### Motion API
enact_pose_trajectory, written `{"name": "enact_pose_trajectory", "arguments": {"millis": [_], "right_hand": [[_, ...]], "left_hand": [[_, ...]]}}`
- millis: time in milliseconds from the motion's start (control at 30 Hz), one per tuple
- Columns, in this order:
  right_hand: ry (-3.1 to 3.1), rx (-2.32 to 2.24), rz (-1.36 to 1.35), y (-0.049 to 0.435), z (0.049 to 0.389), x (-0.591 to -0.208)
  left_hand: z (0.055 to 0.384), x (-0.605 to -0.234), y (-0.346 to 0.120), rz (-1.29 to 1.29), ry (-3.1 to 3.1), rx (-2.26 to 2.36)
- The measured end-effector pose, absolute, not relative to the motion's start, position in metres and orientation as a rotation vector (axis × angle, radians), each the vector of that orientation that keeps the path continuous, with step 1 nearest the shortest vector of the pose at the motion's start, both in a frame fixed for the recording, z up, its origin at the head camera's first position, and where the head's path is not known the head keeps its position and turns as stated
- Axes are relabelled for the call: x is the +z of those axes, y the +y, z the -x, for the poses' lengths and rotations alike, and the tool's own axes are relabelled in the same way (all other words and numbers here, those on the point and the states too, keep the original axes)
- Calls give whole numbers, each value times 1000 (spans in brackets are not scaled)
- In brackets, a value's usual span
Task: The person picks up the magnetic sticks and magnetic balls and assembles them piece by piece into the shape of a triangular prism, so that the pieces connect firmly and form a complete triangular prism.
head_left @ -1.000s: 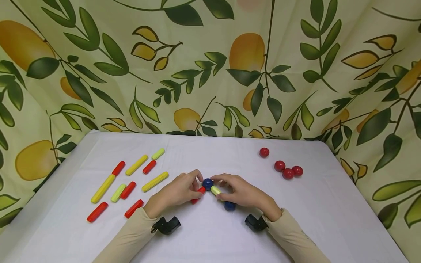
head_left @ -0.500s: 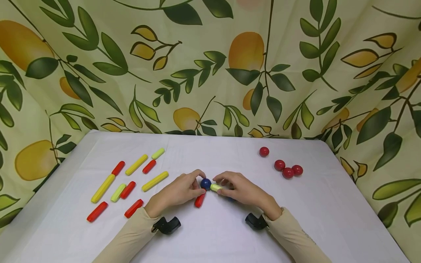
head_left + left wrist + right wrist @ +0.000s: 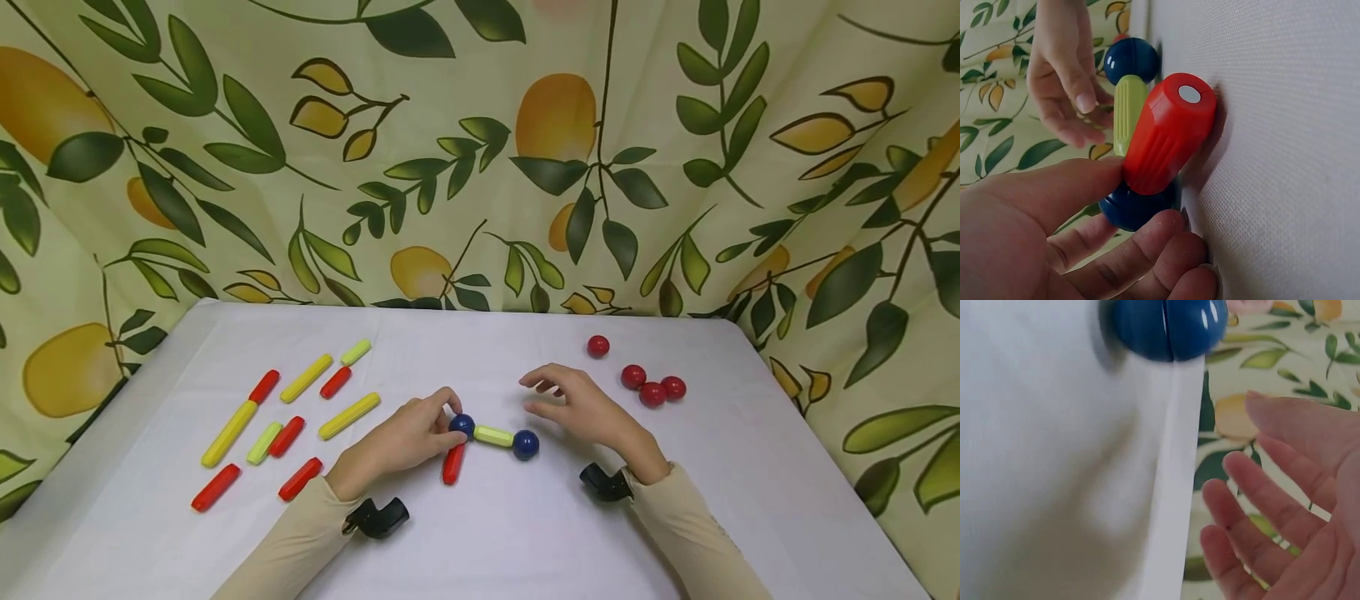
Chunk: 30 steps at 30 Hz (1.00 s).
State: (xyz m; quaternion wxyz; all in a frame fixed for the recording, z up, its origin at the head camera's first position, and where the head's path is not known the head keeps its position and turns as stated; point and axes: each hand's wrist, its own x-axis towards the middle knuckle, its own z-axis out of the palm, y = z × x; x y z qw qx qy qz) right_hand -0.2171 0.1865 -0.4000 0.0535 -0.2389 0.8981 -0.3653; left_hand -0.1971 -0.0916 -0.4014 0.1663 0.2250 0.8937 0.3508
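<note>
Two blue balls, a light green rod (image 3: 493, 436) and a red rod (image 3: 453, 464) form a joined piece on the white table. My left hand (image 3: 401, 433) pinches the left blue ball (image 3: 462, 426) between thumb and fingers. From that ball the red rod points toward me, its pale round end tip showing in the left wrist view, and the green rod runs right to the second blue ball (image 3: 526, 444). My right hand (image 3: 581, 408) hovers up and right of that ball, fingers loosely bent and holding nothing. In the right wrist view a blue ball (image 3: 1169, 325) appears at the top.
Several red, yellow and light green rods lie at left, among them a yellow rod (image 3: 350, 416) near my left hand. Several red balls, one of them a lone red ball (image 3: 597, 347), sit at the right back. A patterned curtain (image 3: 450, 167) hangs behind the table.
My right hand has let go of the green rod and moved up and right, exposing the rod and the second blue ball. My left hand stays at its ball; the red rod has swung toward me.
</note>
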Motion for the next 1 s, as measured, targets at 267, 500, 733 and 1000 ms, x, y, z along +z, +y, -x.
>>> {"name": "enact_pose_trajectory", "arguments": {"millis": [267,500,733,1000], "right_hand": [[2828,-1143,588,214,225,-397],[2888,-1092,504,238,229,-390],[2955,-992,438,255,233,-390],[3000,-893,332,273,236,-391]], "left_hand": [[197,-401,-92,-637,2536,999],[196,-401,-92,-619,2529,1002],[196,-400,-92,-589,2526,1000],[198,-402,-93,-601,2527,1001]]}}
